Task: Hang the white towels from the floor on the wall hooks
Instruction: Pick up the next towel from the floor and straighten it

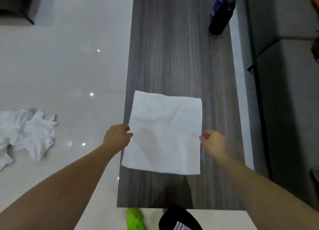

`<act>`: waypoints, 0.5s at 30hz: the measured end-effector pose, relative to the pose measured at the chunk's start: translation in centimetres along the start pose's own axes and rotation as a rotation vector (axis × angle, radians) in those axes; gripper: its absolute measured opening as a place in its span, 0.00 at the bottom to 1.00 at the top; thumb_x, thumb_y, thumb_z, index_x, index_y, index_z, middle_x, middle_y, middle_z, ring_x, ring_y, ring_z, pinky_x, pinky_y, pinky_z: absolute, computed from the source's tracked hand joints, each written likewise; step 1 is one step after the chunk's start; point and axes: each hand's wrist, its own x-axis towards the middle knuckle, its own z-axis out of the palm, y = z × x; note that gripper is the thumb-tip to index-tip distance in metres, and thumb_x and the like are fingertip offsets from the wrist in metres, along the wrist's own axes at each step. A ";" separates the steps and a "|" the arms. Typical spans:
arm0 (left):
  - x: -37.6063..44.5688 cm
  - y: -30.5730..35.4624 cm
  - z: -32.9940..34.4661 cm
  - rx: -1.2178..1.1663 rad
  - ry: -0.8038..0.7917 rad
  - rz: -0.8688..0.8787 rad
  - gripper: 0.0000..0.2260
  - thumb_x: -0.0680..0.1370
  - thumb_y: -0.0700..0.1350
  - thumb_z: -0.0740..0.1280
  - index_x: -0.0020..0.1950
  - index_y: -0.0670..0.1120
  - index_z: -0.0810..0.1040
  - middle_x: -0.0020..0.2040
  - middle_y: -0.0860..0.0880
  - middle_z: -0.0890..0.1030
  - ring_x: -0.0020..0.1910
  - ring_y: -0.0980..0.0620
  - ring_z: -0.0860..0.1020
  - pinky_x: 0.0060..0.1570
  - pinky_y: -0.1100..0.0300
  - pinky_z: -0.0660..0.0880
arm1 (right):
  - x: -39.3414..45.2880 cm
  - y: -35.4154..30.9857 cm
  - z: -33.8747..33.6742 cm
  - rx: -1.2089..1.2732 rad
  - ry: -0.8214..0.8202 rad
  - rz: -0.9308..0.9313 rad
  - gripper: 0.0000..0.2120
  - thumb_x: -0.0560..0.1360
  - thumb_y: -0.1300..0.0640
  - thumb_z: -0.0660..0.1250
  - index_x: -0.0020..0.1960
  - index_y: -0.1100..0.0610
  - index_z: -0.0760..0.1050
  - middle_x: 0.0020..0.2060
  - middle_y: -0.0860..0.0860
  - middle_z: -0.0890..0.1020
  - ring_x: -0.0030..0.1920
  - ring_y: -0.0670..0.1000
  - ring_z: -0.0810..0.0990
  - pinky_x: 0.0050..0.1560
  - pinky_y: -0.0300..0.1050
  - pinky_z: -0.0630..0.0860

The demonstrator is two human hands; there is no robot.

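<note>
Flat on the long, dark, wood-grain table (172,48) lies a white towel (164,133), folded into a soft, slightly creased rectangle near the person's end. Each side edge is pinched: the left hand (117,138) curls thumb and fingers onto the left edge, the right hand (214,141), blurred, onto the right. More white towels (27,133) sit in a crumpled heap on the glossy pale floor tiles (69,65), well apart. A dark cylindrical bottle (221,15) stands at the table's far corner.
</note>
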 end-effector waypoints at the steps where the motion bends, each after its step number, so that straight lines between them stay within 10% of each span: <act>1: -0.5 -0.9 1.6 0.005 -0.062 -0.039 0.14 0.77 0.51 0.68 0.60 0.47 0.79 0.56 0.46 0.82 0.53 0.46 0.79 0.53 0.55 0.76 | -0.6 1.4 1.7 0.007 -0.047 0.052 0.11 0.77 0.56 0.68 0.57 0.58 0.82 0.53 0.54 0.85 0.54 0.55 0.81 0.51 0.38 0.71; 10: -5.6 -5.3 14.5 -0.115 -0.323 -0.314 0.12 0.76 0.55 0.68 0.48 0.47 0.84 0.49 0.48 0.84 0.51 0.48 0.80 0.52 0.58 0.75 | -7.2 8.0 14.6 0.500 -0.426 0.686 0.10 0.77 0.57 0.70 0.51 0.64 0.78 0.36 0.57 0.81 0.34 0.53 0.79 0.32 0.44 0.77; 15: -5.1 -4.6 17.4 -0.904 -0.273 -0.820 0.15 0.77 0.50 0.71 0.50 0.38 0.80 0.43 0.42 0.83 0.37 0.46 0.82 0.34 0.53 0.80 | -6.6 6.8 17.0 0.915 -0.422 0.838 0.15 0.77 0.49 0.70 0.52 0.61 0.77 0.47 0.59 0.83 0.45 0.54 0.82 0.40 0.45 0.80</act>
